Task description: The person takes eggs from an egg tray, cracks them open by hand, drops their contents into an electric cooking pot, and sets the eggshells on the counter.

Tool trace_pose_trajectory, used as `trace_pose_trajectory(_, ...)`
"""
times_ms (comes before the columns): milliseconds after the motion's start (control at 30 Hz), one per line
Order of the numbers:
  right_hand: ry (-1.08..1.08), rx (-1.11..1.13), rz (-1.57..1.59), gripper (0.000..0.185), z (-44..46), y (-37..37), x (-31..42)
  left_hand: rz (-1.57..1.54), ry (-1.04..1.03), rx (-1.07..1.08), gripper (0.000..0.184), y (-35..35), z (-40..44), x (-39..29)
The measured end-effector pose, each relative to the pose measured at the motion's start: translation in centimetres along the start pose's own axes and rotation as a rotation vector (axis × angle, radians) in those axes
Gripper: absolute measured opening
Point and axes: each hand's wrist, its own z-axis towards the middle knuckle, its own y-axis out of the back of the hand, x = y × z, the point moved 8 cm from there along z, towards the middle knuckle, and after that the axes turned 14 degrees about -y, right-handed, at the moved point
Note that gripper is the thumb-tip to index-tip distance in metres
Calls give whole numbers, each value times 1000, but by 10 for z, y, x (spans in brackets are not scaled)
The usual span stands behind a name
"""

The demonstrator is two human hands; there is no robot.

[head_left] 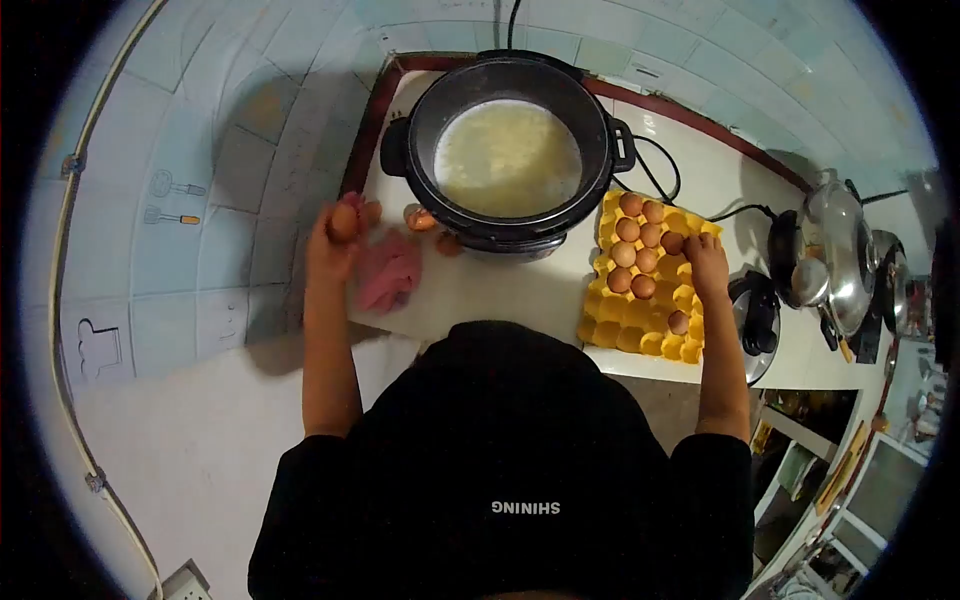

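My left hand is raised by the tiled wall at the left, its fingers closed around a brown egg. Just below and right of it, a crumpled pink cloth lies on the counter. Brown pieces that look like eggshell rest between that hand and the pot. On the right, my right hand reaches into a yellow egg tray, fingertips bent against a brown egg in it. Several more brown eggs sit in the tray, mostly in its upper left part.
A black electric cooker pot with pale, frothy liquid stands at the counter's back. Its lid lies right of the tray. Farther right are a metal wok lid and a ladle. A black cord crosses the counter.
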Motion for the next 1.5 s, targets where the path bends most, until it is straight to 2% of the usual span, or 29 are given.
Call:
trace_pose_trajectory(33, -14, 45, 25, 22, -1, 11, 2, -163, 38, 26, 38, -9, -2, -5)
trace_pose_trajectory(67, -30, 88, 48, 25, -2, 16, 3, -187, 30, 25, 40, -15, -5, -10)
trace_pose_trajectory(167, -358, -107, 474, 27, -13, 12, -41, -253, 31, 36, 46, -64, -30, -25)
trace_pose_trajectory(200, -610, 184, 1006, 31, -17, 31, -26, -269, 49, 47, 47, -80, -37, -28)
trace_pose_trajectory(233, -655, 199, 1289, 32, -22, 28, -21, -286, 66, 59, 47, -90, -42, -26)
trace_pose_trajectory(300, -728, 233, 1860, 33, -32, 16, -10, -368, 203, 522, 47, -134, -51, -20)
trace_pose_trajectory(333, -544, 353, 2085, 37, -26, 37, 19, -403, 271, 754, 47, -154, -61, -17)
trace_pose_trajectory(433, -309, 588, 2318, 48, -20, 98, 94, -360, 369, 814, 46, -201, -68, 16)
trace_pose_trajectory(500, -236, 644, 2270, 53, -13, 144, 143, -190, 332, 707, 45, -217, -69, 42)
trace_pose_trajectory(567, 39, 549, 2130, 51, -7, 195, 181, -92, 319, 654, 44, -228, -73, 61)
trace_pose_trajectory(667, 122, 46, 1718, 52, -12, 267, 213, -34, 356, 617, 41, -237, -81, 83)
trace_pose_trajectory(767, 328, -484, 1124, 52, -13, 305, 243, 30, 258, 527, 38, -244, -95, 80)
trace_pose_trajectory(800, 316, -362, 968, 51, -7, 301, 258, 2, 227, 540, 34, -243, -92, 81)
trace_pose_trajectory(900, 285, -109, 1099, 52, 6, 282, 268, -18, 241, 465, 30, -237, -87, 79)
trace_pose_trajectory(933, 285, -225, 1145, 51, 5, 287, 264, -17, 254, 525, 27, -242, -93, 70)
trace_pose_trajectory(1033, 313, -366, 1232, 54, 4, 299, 263, -91, 248, 591, 26, -240, -86, 67)
trace_pose_trajectory(1133, 315, -8, 1004, 49, 19, 272, 282, -28, 214, 537, 26, -233, -84, 68)
trace_pose_trajectory(1233, 358, -409, 1116, 49, 7, 302, 269, -67, 242, 580, 26, -238, -82, 69)
trace_pose_trajectory(1267, 336, -380, 1169, 48, 5, 306, 267, -99, 263, 597, 25, -238, -84, 70)
trace_pose_trajectory(1400, 352, -125, 961, 46, 21, 278, 282, -25, 221, 543, 30, -234, -81, 70)
trace_pose_trajectory(1500, 309, -30, 1324, 50, 36, 258, 271, -51, 232, 556, 30, -235, -71, 70)
